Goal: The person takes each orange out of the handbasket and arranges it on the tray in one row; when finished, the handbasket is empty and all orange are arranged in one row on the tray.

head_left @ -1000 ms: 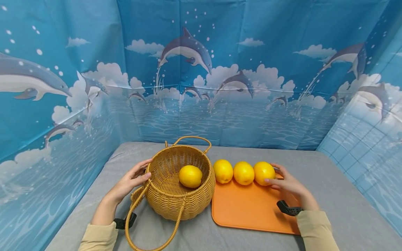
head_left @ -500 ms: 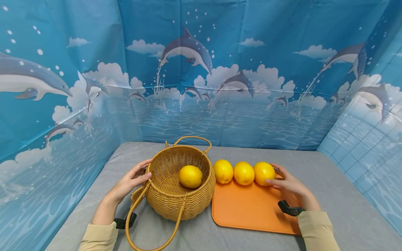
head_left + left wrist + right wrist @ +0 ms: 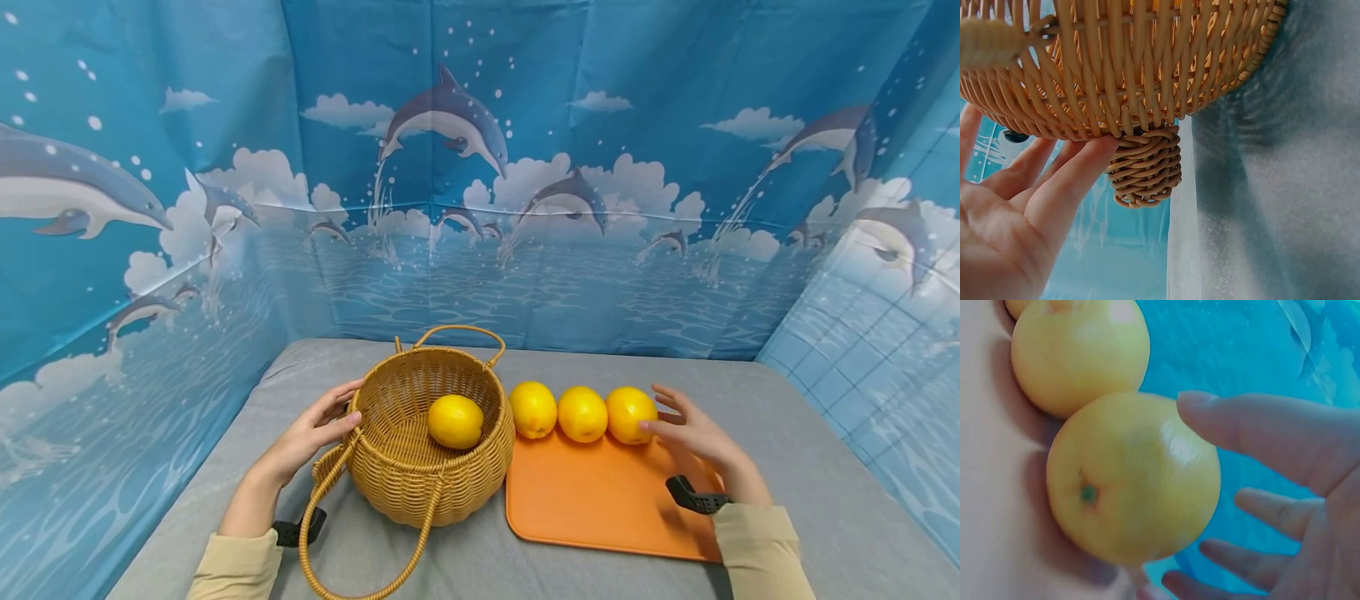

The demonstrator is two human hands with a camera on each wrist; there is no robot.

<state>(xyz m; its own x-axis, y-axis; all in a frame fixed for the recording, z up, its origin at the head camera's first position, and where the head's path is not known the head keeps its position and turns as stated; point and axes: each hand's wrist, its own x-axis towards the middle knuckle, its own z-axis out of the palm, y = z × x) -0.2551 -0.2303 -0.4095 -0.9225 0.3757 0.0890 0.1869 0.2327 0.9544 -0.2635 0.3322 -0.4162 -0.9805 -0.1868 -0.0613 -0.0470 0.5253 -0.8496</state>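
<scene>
A round wicker basket [image 3: 427, 492] stands on the grey-covered table, with one yellow orange [image 3: 455, 422] lying inside. My left hand [image 3: 303, 437] rests against the basket's left side; the left wrist view shows its fingers [image 3: 1063, 187] extended and touching the weave. Three more yellow oranges sit in a row along the far edge of an orange tray [image 3: 592, 500]: a left one [image 3: 533, 409], a middle one [image 3: 582, 413] and a right one [image 3: 632, 414]. Beside the right orange [image 3: 1135, 481] is my right hand [image 3: 697, 437], its thumb and fingers spread apart and holding nothing.
The basket's front handle [image 3: 416, 554] hangs down toward me, and its rear handle [image 3: 461, 328] stands up at the back. Directly right of the basket lies the tray. Blue dolphin-printed curtains [image 3: 525, 275] enclose the table at the back and sides.
My right hand has loosened from the right orange and drawn slightly back to the right, its fingers wider apart. My left hand, the basket and the oranges are unmoved.
</scene>
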